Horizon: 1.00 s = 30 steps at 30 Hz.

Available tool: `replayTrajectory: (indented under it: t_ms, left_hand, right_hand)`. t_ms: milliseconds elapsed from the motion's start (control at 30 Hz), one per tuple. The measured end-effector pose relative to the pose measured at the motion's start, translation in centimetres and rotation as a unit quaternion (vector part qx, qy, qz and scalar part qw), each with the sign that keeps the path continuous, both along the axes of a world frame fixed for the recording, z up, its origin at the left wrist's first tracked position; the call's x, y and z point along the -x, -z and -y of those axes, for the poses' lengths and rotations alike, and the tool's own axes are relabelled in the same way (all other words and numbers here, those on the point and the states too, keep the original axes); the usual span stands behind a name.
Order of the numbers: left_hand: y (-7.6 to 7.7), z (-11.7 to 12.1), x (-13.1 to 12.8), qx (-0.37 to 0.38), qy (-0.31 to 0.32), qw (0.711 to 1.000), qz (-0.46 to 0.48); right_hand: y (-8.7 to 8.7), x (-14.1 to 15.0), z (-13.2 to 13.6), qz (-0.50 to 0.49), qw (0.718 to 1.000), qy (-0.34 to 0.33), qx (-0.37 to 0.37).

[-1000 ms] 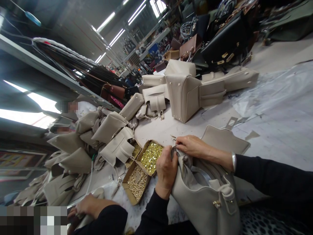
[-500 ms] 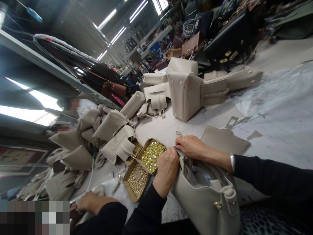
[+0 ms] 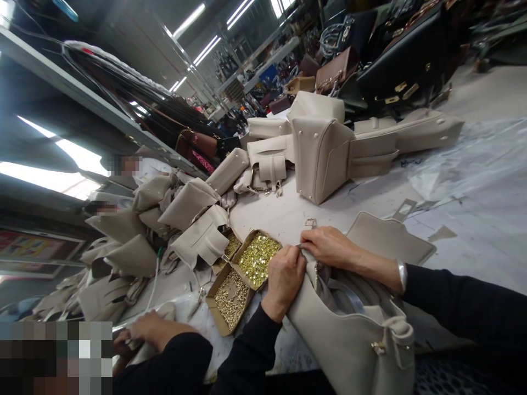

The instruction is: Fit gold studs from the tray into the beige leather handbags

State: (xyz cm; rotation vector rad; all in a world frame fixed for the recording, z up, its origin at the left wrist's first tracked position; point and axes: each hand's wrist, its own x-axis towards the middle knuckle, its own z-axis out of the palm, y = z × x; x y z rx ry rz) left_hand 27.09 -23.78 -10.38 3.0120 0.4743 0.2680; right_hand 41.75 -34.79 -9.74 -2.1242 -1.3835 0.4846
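Observation:
A beige leather handbag (image 3: pixel 349 340) stands tilted at the table's near edge, its zipped mouth open towards me. At its upper left corner my left hand (image 3: pixel 286 277) is closed in a pinch, knuckles up. My right hand (image 3: pixel 331 244) pinches the same spot from the other side, a thin edge of the bag showing between the fingertips. A small gold buckle (image 3: pixel 310 223) sticks out just beyond my right fingers. What exactly lies inside the pinch is hidden. Beside my left hand sit a cardboard tray of shiny gold pieces (image 3: pixel 280 248) and a tray of small gold studs (image 3: pixel 224 328).
Several finished-looking beige bags (image 3: pixel 323 159) stand at the back of the table. More beige bags (image 3: pixel 193 208) are piled at the left. A co-worker's hand (image 3: pixel 152 329) works at the lower left. Black bags (image 3: pixel 403 66) lie at the back right; plastic sheeting (image 3: pixel 486 159) covers the right.
The whole view has shifted slightly, moving things a little to the right. Both my hands keep their pinch on the bag's corner.

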Motion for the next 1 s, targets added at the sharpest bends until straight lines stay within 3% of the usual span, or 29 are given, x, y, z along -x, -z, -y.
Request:
replayTrajectory:
  t_ms: [267, 567, 767, 1000]
  left_hand:
    - [0.5, 0.4, 0.1, 0.135, -0.059, 0.986, 0.083]
    - [0.5, 0.4, -0.5, 0.279, -0.099, 0.947, 0.127]
    - [0.4, 1.0, -0.4, 0.348, -0.125, 0.914, 0.164]
    - [0.3, 1.8, 0.5, 0.377, -0.155, 0.895, 0.179]
  right_hand:
    - [1.2, -0.8, 0.4, -0.039, 0.997, -0.036, -0.053]
    - [3.3, -1.8, 0.5, -0.114, 0.981, -0.064, -0.140]
    - [3.0, -1.9, 0.8, -0.135, 0.979, -0.063, -0.137]
    - [3.2, -1.7, 0.7, -0.189, 0.972, -0.088, -0.110]
